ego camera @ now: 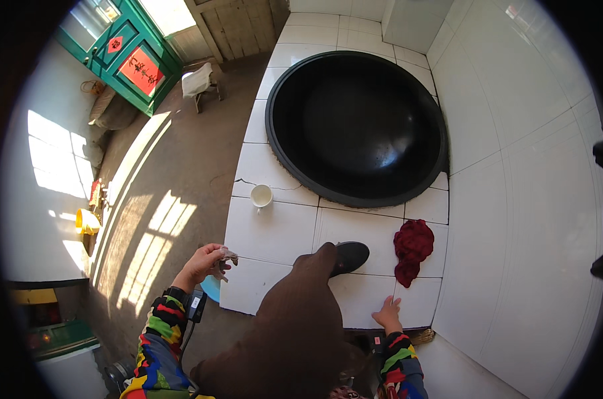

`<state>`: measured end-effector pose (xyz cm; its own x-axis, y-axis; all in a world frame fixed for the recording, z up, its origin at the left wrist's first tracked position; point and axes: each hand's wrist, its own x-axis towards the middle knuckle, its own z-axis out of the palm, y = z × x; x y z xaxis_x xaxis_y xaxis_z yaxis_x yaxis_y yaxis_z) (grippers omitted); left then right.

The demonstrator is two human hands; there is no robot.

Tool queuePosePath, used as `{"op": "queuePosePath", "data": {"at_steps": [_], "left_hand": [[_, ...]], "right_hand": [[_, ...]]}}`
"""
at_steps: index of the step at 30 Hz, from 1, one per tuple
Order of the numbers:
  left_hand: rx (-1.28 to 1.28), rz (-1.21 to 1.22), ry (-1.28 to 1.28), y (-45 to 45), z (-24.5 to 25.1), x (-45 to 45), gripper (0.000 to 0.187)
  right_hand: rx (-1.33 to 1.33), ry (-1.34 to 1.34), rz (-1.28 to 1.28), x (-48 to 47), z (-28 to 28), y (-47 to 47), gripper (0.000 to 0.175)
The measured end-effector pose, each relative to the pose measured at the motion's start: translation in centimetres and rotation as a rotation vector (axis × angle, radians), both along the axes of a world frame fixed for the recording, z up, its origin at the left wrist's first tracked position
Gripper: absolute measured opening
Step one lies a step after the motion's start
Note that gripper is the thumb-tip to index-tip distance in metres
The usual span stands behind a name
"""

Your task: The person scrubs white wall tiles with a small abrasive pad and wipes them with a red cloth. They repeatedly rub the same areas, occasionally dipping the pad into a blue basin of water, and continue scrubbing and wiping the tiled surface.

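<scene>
My left hand (205,264) is beyond the left edge of the white tiled counter, closed on a small crumpled grey-white rag (225,263). My right hand (388,314) rests on the counter's near edge, fingers spread; a thin thing shows at its fingertips, too small to name. Ahead of it lies a bunched dark red cloth (413,249). One of my legs, in brown trousers, is up on the tiles (271,232), with a black shoe (350,257) on its foot. A white cup (261,196) stands near the left edge. A large black wok (356,127) is set into the counter.
A tiled wall (520,199) borders the counter on the right. Below my left hand, part of a light blue basin (211,288) shows. On the floor at the upper left, a low stool (197,82) stands near a green door (127,55). Some counter tiles are cracked.
</scene>
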<state>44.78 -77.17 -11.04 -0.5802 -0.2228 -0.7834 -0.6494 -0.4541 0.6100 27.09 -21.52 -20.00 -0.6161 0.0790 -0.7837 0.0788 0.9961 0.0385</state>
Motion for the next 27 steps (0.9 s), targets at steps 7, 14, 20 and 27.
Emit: {"op": "queuePosePath", "data": {"at_steps": [7,14,20,27], "left_hand": [[0.090,0.098,-0.061,0.8,-4.2,9.4,0.032],[-0.119,0.293,-0.098,-0.9,-2.7,21.1,0.050],[-0.214,0.506,0.120,-3.8,2.5,26.2,0.045],[-0.310,0.588,0.289,-9.0,7.5,29.1,0.040]], "right_hand": [[0.056,0.065,0.075,1.6,-1.1,-1.1,0.090],[-0.032,0.054,0.063,1.8,-1.1,-0.8,0.086],[-0.174,0.077,0.001,1.6,-0.5,-0.5,0.088],[-0.079,0.078,0.041,1.9,-1.2,-0.6,0.090]]}}
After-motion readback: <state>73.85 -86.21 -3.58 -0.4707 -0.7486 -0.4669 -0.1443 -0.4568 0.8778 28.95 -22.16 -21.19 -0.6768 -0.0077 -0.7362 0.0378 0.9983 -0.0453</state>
